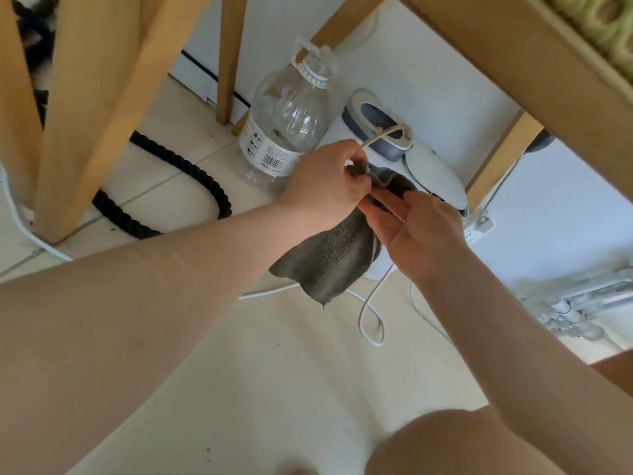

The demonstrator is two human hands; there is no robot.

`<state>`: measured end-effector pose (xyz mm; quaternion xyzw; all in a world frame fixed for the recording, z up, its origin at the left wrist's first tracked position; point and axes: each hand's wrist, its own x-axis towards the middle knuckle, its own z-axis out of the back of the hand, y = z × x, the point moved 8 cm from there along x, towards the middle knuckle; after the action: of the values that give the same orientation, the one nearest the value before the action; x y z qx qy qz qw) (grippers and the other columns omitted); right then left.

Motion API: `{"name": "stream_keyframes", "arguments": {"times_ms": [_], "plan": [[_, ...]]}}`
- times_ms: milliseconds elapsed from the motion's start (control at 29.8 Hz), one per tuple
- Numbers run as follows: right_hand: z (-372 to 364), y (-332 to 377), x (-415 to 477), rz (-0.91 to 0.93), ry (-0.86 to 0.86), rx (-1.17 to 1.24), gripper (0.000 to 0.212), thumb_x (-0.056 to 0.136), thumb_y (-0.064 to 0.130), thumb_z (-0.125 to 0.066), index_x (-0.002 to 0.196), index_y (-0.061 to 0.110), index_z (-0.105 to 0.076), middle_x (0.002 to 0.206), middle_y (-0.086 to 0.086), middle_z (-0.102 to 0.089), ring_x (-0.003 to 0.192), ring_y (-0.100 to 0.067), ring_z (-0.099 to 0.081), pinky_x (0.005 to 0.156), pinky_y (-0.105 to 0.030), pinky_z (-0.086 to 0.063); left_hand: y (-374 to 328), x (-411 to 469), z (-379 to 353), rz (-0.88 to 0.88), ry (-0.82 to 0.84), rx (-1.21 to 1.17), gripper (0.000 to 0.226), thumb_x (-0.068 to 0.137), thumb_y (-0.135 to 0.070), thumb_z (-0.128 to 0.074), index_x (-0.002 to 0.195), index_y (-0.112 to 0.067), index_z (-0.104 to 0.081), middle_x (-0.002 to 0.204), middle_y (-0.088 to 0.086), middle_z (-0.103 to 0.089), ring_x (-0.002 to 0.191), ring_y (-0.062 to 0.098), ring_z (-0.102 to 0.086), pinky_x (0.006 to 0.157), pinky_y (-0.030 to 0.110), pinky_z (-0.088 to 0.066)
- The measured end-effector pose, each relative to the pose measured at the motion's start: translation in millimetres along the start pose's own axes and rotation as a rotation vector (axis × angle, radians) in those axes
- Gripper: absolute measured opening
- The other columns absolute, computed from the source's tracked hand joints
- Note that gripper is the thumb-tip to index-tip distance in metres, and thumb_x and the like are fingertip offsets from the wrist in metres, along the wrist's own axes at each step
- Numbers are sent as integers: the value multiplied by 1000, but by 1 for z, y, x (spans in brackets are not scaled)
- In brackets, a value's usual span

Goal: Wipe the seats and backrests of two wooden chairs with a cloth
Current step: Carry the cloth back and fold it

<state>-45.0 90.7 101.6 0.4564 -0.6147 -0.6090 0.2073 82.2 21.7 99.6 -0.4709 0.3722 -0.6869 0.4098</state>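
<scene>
Both hands hold a grey cloth [329, 262] in the air, low over the floor [281, 371].
Left hand [322, 190] pinches the cloth's top edge between thumb and fingers; right hand [418, 228] has its fingers loosely curled on the upper part, palm facing up. Rest of the cloth hangs down between the forearms. Behind the hands: an empty clear plastic bottle [287, 121] standing on the floor, a white appliance [404, 156] with white cables, a black rope [178, 186]. Light wooden legs [82, 108] stand at left; wooden rail [513, 63] crosses top right.
</scene>
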Motion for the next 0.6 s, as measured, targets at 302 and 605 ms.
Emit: {"name": "stream_keyframes", "arguments": {"times_ms": [302, 605], "plan": [[24, 39, 74, 375, -472, -351, 10, 100, 13, -35, 102, 22, -40, 92, 1, -49, 81, -19, -57, 69, -42, -61, 38, -23, -33, 141, 320, -197, 74, 86, -36, -65, 144, -41, -21, 145, -1, -37, 127, 14, -44, 104, 31, -38], [10, 76, 170, 438, -356, -898, 71, 85, 6, -41, 145, 39, -24, 116, -2, -41, 104, -26, -51, 90, -39, -48, 75, -69, -4, 258, 335, -160, 70, 87, -19, -63, 141, -45, -28, 140, -6, -44, 122, 5, -46, 100, 21, -35]]}}
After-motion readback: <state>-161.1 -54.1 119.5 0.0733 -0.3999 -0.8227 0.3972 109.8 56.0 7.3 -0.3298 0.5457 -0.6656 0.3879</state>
